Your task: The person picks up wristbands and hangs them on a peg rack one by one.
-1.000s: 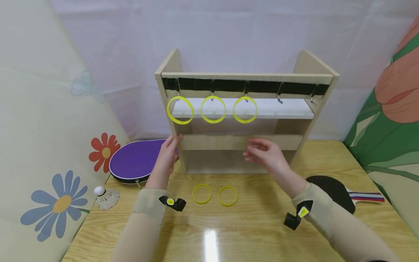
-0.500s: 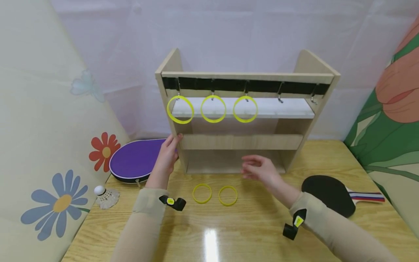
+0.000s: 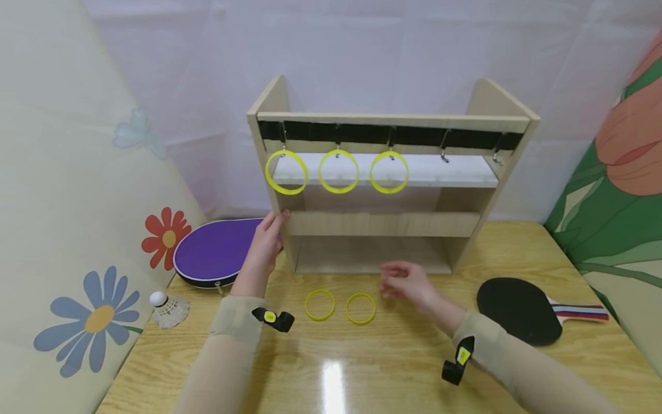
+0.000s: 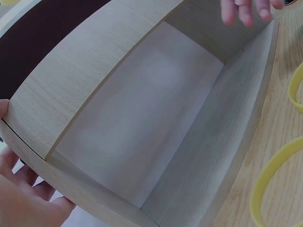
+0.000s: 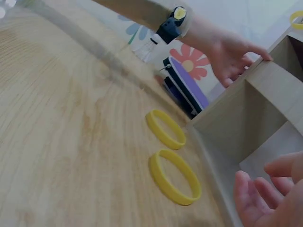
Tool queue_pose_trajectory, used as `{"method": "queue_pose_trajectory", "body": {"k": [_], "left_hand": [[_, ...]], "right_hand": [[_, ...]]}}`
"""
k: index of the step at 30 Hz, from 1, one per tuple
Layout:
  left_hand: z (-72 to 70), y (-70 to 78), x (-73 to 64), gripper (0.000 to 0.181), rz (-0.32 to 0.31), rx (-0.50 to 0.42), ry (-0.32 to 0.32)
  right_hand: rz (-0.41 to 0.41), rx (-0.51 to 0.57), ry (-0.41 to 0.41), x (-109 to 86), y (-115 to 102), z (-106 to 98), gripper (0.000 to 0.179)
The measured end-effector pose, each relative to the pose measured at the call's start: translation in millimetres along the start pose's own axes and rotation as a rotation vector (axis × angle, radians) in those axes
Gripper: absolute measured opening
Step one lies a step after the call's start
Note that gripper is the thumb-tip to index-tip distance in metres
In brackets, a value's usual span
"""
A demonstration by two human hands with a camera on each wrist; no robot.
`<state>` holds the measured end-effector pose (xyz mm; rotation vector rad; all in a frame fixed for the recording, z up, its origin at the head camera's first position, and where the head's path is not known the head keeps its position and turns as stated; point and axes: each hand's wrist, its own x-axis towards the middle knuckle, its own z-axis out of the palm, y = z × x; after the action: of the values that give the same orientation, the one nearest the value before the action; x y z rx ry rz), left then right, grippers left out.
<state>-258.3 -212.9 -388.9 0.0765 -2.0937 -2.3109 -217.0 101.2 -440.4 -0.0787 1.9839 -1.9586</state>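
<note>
My left hand (image 3: 265, 244) grips the left side panel of a small wooden shelf (image 3: 383, 224). In the left wrist view its thumb lies on the panel's front edge and its fingers sit along the outer face. Loosely bent and holding nothing, my right hand (image 3: 408, 283) hovers by the shelf's lower front edge. Just left of it, two yellow rings lie flat on the table: a nearer ring (image 3: 347, 309) and a farther ring (image 3: 306, 305). From the shelf's first three hooks hang a left ring (image 3: 289, 191), a middle ring (image 3: 338, 191) and a right ring (image 3: 389, 191), all yellow.
Two bare hooks, one of them the inner hook (image 3: 444, 156), are at the right of the black strip (image 3: 414, 135). A purple paddle case (image 3: 217, 253) and a shuttlecock (image 3: 168, 310) lie left; a black table tennis paddle (image 3: 517, 310) lies right on the wooden table (image 3: 403, 368).
My right hand has come down from in front of the shelf's middle board to near the table rings. The left hand keeps its grip, and the rings stay where they were.
</note>
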Motion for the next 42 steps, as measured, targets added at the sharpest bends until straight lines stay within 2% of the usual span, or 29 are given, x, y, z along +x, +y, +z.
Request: {"method": "queue_pose_trajectory", "body": {"k": [18,24,42], "left_hand": [[1.0,0.1,-0.3,0.053,0.006,0.014,0.002],[0.6,0.2,-0.8,0.053,0.008,0.020,0.005],[2.4,1.8,-1.8,0.051,-0.005,0.005,0.017]], "right_hand": [[0.061,-0.019,-0.022,0.9,37,7,0.037],[0.079,-0.071,-0.021,0.1,39,10,0.036],[0.046,-0.227,-0.024,2.9,42,16,0.034]]}}
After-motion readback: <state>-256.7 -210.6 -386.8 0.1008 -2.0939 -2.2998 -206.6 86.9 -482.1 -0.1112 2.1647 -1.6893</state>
